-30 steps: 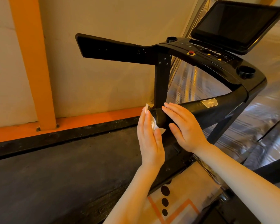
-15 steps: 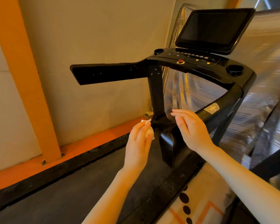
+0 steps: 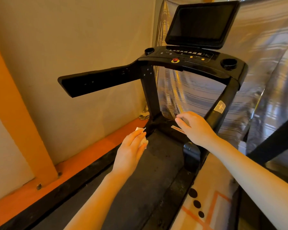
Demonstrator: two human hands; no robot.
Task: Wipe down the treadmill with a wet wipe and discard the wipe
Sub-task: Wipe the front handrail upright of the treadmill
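- The black treadmill (image 3: 150, 95) with its dark grey running belt (image 3: 150, 171) stands along a beige wall with orange trim (image 3: 96, 147).
- The left hand (image 3: 131, 150) is over the front left corner of the belt, near the foot of the left black upright post (image 3: 150, 90).
- Its fingers are curled round a crumpled white wet wipe (image 3: 142, 141), which shows past the fingertips and under the palm; the wipe sits just beside the base of the post, at the belt's left edge. Whether it touches the treadmill cannot be told.
- The right hand (image 3: 196, 128) hovers above the black front cover (image 3: 166, 125) at the head of the belt, fingers loosely bent and pointing left, holding nothing. Whether they touch the cover cannot be told.
- A black console panel (image 3: 189, 57) tops the posts, with a red round button (image 3: 175, 60), two yellow buttons, and a round cup holder at each end.
- A dark, blank tilted screen (image 3: 199, 22) rises above the console.
- The long flat black left handrail (image 3: 96, 82) reaches back toward the person from the console.
- The right post carries a small pale label (image 3: 219, 107).
- Shiny silver plastic sheeting (image 3: 264, 72) hangs behind and to the right of the machine.
- A pale floor mat with orange lines and black dots (image 3: 206, 206) lies to the right of the deck.
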